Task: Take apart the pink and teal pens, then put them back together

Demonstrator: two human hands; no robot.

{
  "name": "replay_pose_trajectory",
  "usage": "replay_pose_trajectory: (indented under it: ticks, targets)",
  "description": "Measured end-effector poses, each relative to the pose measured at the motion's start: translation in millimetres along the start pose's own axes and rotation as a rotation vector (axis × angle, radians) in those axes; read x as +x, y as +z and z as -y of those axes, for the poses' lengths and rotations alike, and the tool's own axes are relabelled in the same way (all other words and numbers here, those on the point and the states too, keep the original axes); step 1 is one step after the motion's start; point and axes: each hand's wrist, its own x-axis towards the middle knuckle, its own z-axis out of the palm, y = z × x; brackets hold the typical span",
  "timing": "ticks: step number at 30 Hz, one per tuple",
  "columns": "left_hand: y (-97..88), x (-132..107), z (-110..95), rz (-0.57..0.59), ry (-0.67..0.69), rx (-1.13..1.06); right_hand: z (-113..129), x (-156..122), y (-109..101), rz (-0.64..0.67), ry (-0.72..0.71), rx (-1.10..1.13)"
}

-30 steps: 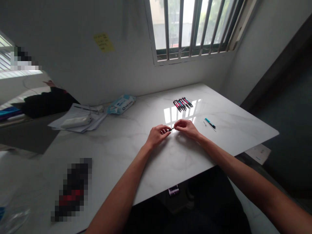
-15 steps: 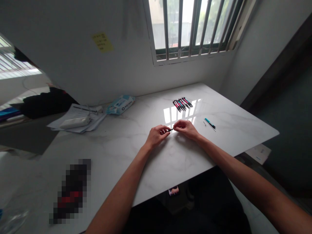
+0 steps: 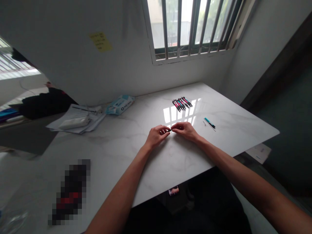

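Note:
Over the middle of the table my left hand [image 3: 157,135] pinches a small dark pen part [image 3: 168,130] between thumb and fingers. Close against its right end is my right hand [image 3: 184,130], its thumb and fingertips pressed together. Whatever the right fingertips hold is too small and hidden to name. To the right lie a teal pen barrel [image 3: 209,122] with a dark end, a thin white refill [image 3: 211,127] and a tiny pale piece, perhaps a spring [image 3: 204,123]. Farther back, several pens [image 3: 182,104] in red, teal and black form a slanted row.
The white marbled table [image 3: 117,152] has a wipes pack [image 3: 120,104] and papers [image 3: 68,122] at its back left. A blurred-out dark object [image 3: 70,191] is at the lower left. A phone [image 3: 174,190] shows below the front edge. A barred window [image 3: 190,29] is behind.
My right hand has shifted slightly left, closing the small gap to my left fingertips at the dark pen part. My left hand has barely moved.

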Motion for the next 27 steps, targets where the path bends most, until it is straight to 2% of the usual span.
replay_pose_trajectory:
  ticks: [8, 14, 27]
  targets:
    - [1.2, 0.1, 0.4, -0.018, 0.073, 0.117, 5.6, -3.6, -1.6, -0.022, -0.051, -0.185]
    - [2.4, 0.3, 0.8, -0.006, 0.080, 0.125, 7.8, -5.6, -3.2, 0.046, -0.075, -0.075]
    - [3.4, 0.4, 0.1, -0.009, 0.077, 0.131, 11.8, -5.5, -7.3, 0.020, -0.059, -0.183]
